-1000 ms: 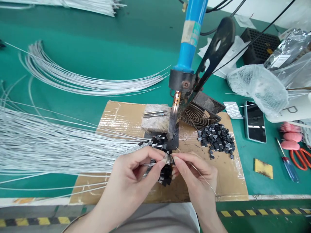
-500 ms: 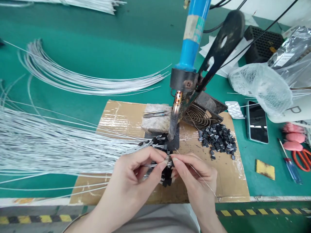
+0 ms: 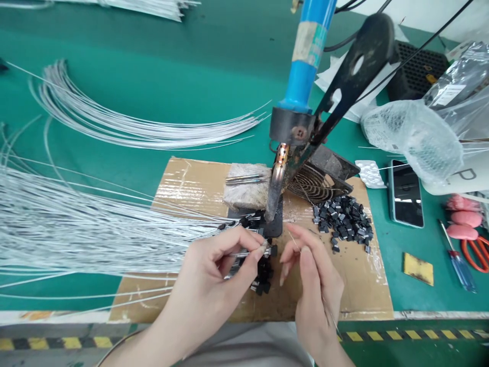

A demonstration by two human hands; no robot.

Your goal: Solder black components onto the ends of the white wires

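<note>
My left hand [image 3: 217, 280] pinches a white wire between thumb and forefinger, with a small black connector [image 3: 273, 250] sticking out past the fingertips. A thin strand of solder wire [image 3: 293, 239] runs through my right hand [image 3: 315, 285], between thumb and fingers, and trails down past the wrist. The right hand is apart from the connector. Above both hands, a blue-handled soldering iron [image 3: 277, 178] points downward in a black metal bracket [image 3: 355, 71]. Finished-looking wire ends with black connectors [image 3: 263, 278] lie partly hidden behind my left hand.
White wires [image 3: 95, 224] spread across the left, with another bundle [image 3: 153, 127] behind. Loose black connectors [image 3: 344, 221] are heaped on the cardboard [image 3: 355, 285], near a small fan [image 3: 321, 178]. At right lie a phone [image 3: 405, 193], yellow sponge [image 3: 418, 269], screwdriver [image 3: 460, 265] and scissors [image 3: 476, 255].
My right hand has drawn away from the connector to the right, and its grip on the solder wire has shifted. The left hand still holds its wire in nearly the same place.
</note>
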